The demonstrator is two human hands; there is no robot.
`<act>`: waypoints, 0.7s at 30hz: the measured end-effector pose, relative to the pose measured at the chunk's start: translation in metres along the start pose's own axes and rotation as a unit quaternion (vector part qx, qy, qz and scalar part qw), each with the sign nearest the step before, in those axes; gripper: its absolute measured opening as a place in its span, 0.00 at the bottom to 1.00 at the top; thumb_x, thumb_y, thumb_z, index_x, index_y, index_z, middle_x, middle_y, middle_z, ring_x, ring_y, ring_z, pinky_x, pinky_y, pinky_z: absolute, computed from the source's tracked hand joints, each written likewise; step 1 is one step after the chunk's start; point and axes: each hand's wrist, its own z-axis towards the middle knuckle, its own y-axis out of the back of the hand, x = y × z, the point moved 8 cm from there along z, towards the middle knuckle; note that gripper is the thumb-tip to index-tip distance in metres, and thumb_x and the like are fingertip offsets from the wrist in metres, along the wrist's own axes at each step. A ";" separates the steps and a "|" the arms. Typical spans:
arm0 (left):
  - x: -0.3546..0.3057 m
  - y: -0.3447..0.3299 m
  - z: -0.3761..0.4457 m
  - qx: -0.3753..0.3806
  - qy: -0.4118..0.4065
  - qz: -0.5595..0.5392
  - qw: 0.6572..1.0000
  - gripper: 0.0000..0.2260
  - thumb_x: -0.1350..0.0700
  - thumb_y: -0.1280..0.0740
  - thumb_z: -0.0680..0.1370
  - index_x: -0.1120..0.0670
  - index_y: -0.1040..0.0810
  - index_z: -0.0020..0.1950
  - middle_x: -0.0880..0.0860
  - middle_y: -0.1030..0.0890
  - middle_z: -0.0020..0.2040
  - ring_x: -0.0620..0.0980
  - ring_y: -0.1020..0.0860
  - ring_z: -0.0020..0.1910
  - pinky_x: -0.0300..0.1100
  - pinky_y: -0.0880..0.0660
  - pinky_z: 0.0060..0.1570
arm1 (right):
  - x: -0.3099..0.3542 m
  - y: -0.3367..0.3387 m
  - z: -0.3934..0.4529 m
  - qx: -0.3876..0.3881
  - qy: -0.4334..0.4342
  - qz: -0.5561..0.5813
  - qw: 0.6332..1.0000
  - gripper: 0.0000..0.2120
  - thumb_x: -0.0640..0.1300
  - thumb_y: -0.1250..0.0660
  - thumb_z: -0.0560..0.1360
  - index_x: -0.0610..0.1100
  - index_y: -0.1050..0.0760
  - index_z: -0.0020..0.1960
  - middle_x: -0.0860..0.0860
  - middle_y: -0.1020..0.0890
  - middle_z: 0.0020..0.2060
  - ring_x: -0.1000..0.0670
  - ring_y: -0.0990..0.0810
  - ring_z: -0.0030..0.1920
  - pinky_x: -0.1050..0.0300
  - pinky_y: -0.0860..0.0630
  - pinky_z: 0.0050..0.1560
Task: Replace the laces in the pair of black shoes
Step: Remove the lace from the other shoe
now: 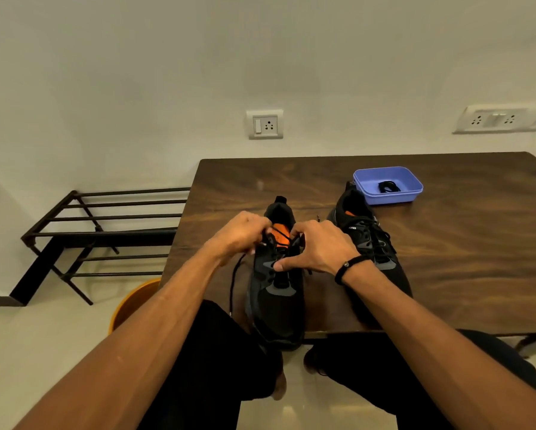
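Near shoe (276,293) sits at the table's (446,259) front edge, toe overhanging toward the lap. Left hand (240,234): grip curled, pinching the black lace (234,280) at the top eyelets; loose lace end hangs past the edge. Right hand (318,246): fingers curled at the opposite eyelets, apparently on lace too; thumb pressed on the tongue. Second shoe (366,240) just right, laced. Purple tray (387,184) behind it, touching its heel, holds a coiled lace (389,186). Bare table lies right of the shoes.
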 end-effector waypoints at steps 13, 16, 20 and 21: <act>-0.029 -0.012 -0.003 -0.088 -0.145 0.274 0.947 0.04 0.50 0.24 0.76 0.47 0.15 0.42 0.45 0.16 0.39 0.43 0.18 0.41 0.49 0.19 0.49 | 0.007 -0.003 0.001 -0.008 0.010 -0.010 1.000 0.37 0.77 0.25 0.58 0.56 0.24 0.57 0.53 0.18 0.47 0.46 0.19 0.54 0.48 0.21 0.45; -0.022 -0.014 0.002 -0.065 -0.114 0.287 0.949 0.06 0.51 0.26 0.78 0.48 0.15 0.41 0.46 0.16 0.38 0.47 0.18 0.41 0.45 0.20 0.44 | 0.010 -0.002 0.000 -0.005 0.013 -0.011 1.000 0.36 0.76 0.24 0.58 0.55 0.24 0.56 0.53 0.18 0.47 0.46 0.19 0.54 0.49 0.21 0.45; -0.021 0.004 0.001 -0.114 -0.113 0.252 0.954 0.08 0.49 0.31 0.81 0.49 0.16 0.45 0.46 0.16 0.42 0.46 0.17 0.43 0.47 0.20 0.46 | 0.009 0.001 -0.001 -0.002 0.008 -0.010 1.000 0.36 0.76 0.23 0.58 0.55 0.23 0.56 0.53 0.17 0.48 0.46 0.19 0.54 0.48 0.19 0.48; -0.021 0.018 -0.001 -0.166 -0.106 0.211 0.957 0.11 0.48 0.34 0.83 0.51 0.16 0.47 0.47 0.16 0.43 0.47 0.18 0.43 0.48 0.21 0.47 | 0.008 0.001 -0.001 0.001 0.005 -0.009 1.000 0.35 0.76 0.23 0.57 0.55 0.23 0.55 0.53 0.17 0.48 0.46 0.19 0.54 0.47 0.19 0.48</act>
